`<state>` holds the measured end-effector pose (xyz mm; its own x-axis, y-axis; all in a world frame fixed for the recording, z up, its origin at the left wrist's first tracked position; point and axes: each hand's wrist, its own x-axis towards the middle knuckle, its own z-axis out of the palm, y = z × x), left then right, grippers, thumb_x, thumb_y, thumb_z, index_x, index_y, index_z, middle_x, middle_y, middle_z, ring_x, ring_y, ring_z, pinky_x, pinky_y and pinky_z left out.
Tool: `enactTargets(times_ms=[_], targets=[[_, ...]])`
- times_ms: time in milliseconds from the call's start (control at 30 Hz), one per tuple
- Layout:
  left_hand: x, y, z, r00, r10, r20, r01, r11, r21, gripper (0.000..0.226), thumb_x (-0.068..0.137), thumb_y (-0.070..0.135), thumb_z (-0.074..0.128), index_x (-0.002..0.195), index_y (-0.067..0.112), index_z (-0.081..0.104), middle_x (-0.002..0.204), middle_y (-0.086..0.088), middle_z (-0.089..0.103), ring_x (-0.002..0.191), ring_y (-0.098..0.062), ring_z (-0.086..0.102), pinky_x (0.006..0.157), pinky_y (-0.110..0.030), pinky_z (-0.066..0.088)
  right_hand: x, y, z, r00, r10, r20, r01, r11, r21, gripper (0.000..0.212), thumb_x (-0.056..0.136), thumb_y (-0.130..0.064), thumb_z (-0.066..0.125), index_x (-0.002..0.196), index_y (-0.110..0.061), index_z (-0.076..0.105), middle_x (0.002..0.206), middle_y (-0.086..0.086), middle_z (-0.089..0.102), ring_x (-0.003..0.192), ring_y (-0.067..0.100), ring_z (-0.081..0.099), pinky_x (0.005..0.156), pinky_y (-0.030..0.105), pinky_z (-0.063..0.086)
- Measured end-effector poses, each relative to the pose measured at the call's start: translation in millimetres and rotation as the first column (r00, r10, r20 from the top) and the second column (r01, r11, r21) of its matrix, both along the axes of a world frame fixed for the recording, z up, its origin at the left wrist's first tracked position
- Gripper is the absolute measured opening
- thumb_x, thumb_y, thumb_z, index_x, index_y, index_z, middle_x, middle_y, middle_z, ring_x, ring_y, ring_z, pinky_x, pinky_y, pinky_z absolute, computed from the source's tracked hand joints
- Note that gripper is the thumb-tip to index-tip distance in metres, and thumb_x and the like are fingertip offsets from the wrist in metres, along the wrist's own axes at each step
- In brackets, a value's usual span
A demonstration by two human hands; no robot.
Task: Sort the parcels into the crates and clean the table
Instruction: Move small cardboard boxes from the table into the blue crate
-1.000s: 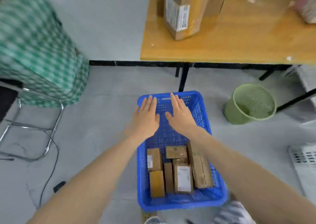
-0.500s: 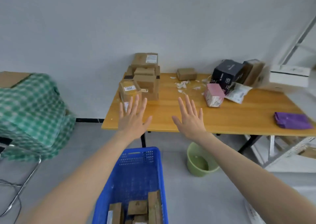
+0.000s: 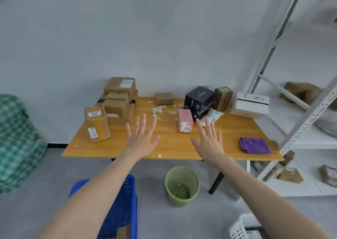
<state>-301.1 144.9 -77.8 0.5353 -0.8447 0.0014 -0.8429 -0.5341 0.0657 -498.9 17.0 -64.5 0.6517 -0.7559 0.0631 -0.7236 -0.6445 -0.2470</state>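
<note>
Parcels (image 3: 118,104) crowd the wall-side wooden table (image 3: 173,147); left grip (image 3: 140,140) and right grip (image 3: 209,142) spread.

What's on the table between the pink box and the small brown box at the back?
Torn white paper scraps lie scattered between the pink box and the small brown box, as the head view shows.

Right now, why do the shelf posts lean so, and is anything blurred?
Head view: the wide-angle lens likely slants the white shelf posts; light is soft, no glare on the table; left hand and right hand look sharp, the checked bag slightly soft.
</note>
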Motion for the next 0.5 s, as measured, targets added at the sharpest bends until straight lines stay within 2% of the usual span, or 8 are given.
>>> enactTargets(times_ms=[200, 300, 400, 500], targets=[[24.2, -33.6, -24.2, 0.998, -0.058, -0.009, 0.058, 0.995, 0.075, 0.064, 0.096, 0.058, 0.012, 0.145, 0.034, -0.022, 0.151, -0.004, -0.034, 0.141, -0.023, -0.028, 0.110, -0.055, -0.016, 10.7, -32.8, -18.8, 1.000, 0.019, -0.018, -0.018, 0.999, 0.030, 0.066, 0.100, -0.046, 0.031, 0.151, -0.032, -0.009, 0.158, 0.000, -0.019, 0.146, 0.023, -0.014, 0.116, 0.049, -0.003], [45.3, -51.3, -41.6, 0.996, -0.048, -0.076, 0.057, 0.992, 0.116, 0.061, 0.099, 0.051, 0.014, 0.147, 0.033, -0.019, 0.153, -0.003, -0.030, 0.142, -0.022, -0.025, 0.111, -0.054, -0.014, 26.2, -56.7, -32.3, 0.985, 0.134, -0.110, -0.124, 0.988, 0.094, 0.064, 0.101, -0.039, 0.032, 0.152, -0.029, -0.005, 0.160, -0.003, -0.012, 0.147, 0.020, -0.009, 0.118, 0.045, 0.000], [70.6, -74.7, -57.9, 0.985, -0.118, -0.125, 0.138, 0.975, 0.176, 0.058, 0.102, 0.043, 0.017, 0.148, 0.032, -0.017, 0.154, 0.000, -0.028, 0.142, -0.020, -0.024, 0.111, -0.054, -0.014, 60.9, -75.7, -61.5, 0.897, 0.339, -0.285, -0.259, 0.924, 0.281, 0.060, 0.103, -0.028, 0.032, 0.153, -0.022, 0.001, 0.160, -0.004, -0.003, 0.147, 0.016, -0.002, 0.119, 0.038, 0.005], [90.3, -89.5, -75.9, 0.967, -0.217, -0.135, 0.245, 0.937, 0.250, 0.057, 0.103, 0.038, 0.018, 0.149, 0.031, -0.016, 0.154, 0.002, -0.027, 0.142, -0.017, -0.025, 0.111, -0.053, -0.016, 98.8, -74.4, -105.0, 0.814, 0.452, -0.364, -0.294, 0.862, 0.414, 0.060, 0.101, -0.017, 0.031, 0.153, -0.020, 0.002, 0.160, -0.003, -0.001, 0.147, 0.015, 0.002, 0.119, 0.035, 0.006]])
